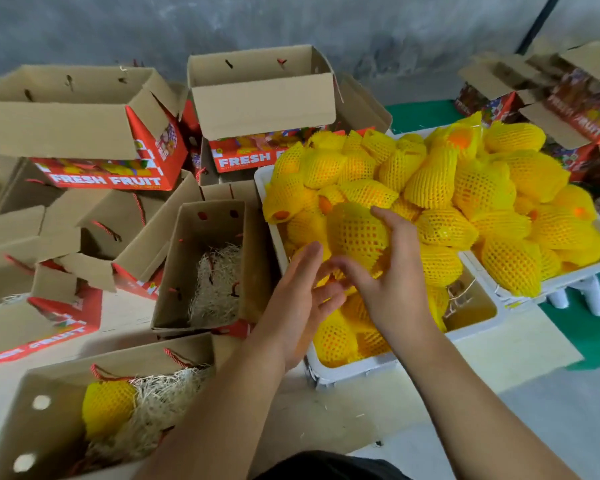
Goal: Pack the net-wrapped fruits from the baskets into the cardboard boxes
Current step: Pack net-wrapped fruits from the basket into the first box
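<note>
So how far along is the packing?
Early. One net-wrapped fruit lies in the near box. The right hand grips another over the white basket; the left hand is open. The straw-lined box and both heaped baskets remain.

"FRESH FRUIT" is printed in white on the red side of the left box (108,174). "FRESH" alone is seen on the middle box (243,157), "FRESH FRUIT" on the right box (582,112), and a blurred "FRUIT" on the near-left box (54,337).
</note>
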`<action>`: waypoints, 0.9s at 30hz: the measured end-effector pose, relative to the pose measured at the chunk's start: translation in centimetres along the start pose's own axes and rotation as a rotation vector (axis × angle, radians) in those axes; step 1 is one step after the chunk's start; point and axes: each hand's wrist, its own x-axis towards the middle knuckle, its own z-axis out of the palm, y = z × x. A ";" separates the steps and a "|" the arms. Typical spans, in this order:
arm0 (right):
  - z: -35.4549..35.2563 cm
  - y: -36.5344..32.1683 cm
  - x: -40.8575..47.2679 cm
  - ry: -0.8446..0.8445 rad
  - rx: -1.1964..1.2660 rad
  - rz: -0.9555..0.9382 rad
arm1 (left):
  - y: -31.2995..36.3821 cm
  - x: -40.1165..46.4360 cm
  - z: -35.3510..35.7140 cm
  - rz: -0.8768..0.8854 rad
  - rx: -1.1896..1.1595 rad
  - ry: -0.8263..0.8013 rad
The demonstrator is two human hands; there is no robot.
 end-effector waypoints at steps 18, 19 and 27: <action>20.3 -14.9 -12.0 -0.774 0.386 0.685 | 3.9 -15.1 -25.9 -0.076 0.411 0.450; 21.3 -14.9 -12.9 -0.765 0.382 0.761 | 3.9 -15.7 -26.8 -0.113 0.570 0.441; 29.2 -10.9 -16.2 -0.851 -0.030 1.019 | 2.8 -16.3 -31.0 -0.012 1.038 0.442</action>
